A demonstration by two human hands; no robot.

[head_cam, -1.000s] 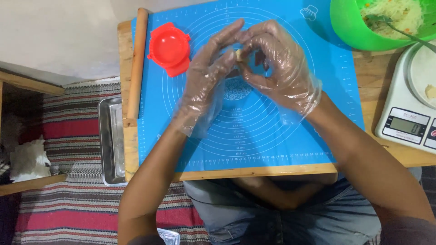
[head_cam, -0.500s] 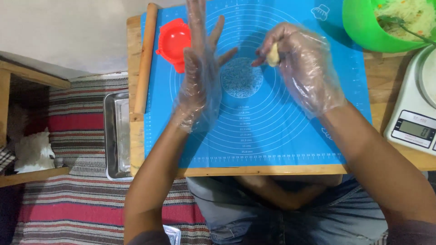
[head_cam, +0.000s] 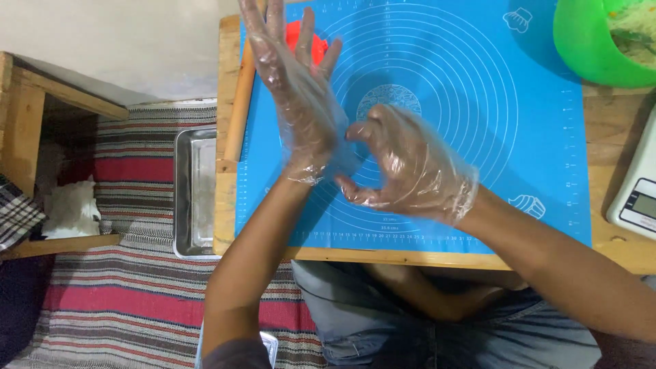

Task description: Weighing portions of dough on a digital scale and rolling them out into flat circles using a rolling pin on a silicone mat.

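Both my hands wear clear plastic gloves above a blue silicone baking mat (head_cam: 492,116) printed with white circles. My left hand (head_cam: 301,102) stands flat with its fingers spread and pointing away from me. My right hand (head_cam: 410,164) is curled, its thumb and fingers pressed against the left palm. The small pale dough piece it held a moment ago is hidden between the two hands. A red round mould (head_cam: 316,42) lies on the mat just behind my left fingers.
A wooden rolling pin (head_cam: 236,116) lies along the mat's left edge. A green bowl (head_cam: 588,48) of filling sits at the far right corner, with a white kitchen scale (head_cam: 639,198) below it. A metal tray (head_cam: 195,191) rests on the striped rug left of the wooden table (head_cam: 410,257).
My hands were apart, the right one pinching a pale dough piece. They have now come together, right hand pressed into the upright left palm, and the dough is out of sight.
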